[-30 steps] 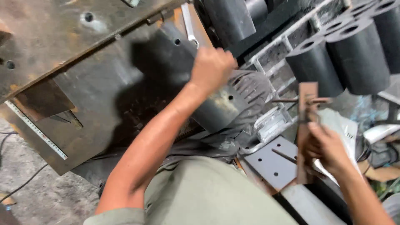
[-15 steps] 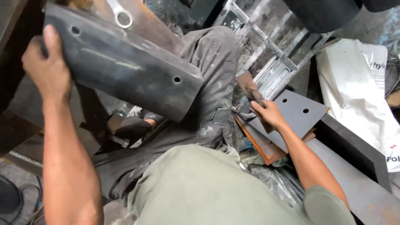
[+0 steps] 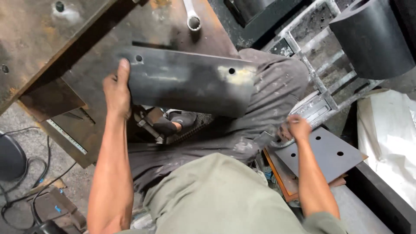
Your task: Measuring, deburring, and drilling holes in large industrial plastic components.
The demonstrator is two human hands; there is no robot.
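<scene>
Left hand [image 3: 116, 92] grips the dark steel plate [image 3: 190, 80] at its left end. Right hand [image 3: 298, 128], right of that plate, is closed on the drilled plate [image 3: 323, 152] edge.

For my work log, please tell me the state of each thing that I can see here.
Curved plate: lifted, left hand grips its end.
Right hand: resting at the edge of the flat plate.
Flat plate: lying on a stack.
Wrench: lying on the rusty table.

Rusty steel bench [image 3: 34, 39] — wrench [image 3: 193, 17] atop
</scene>
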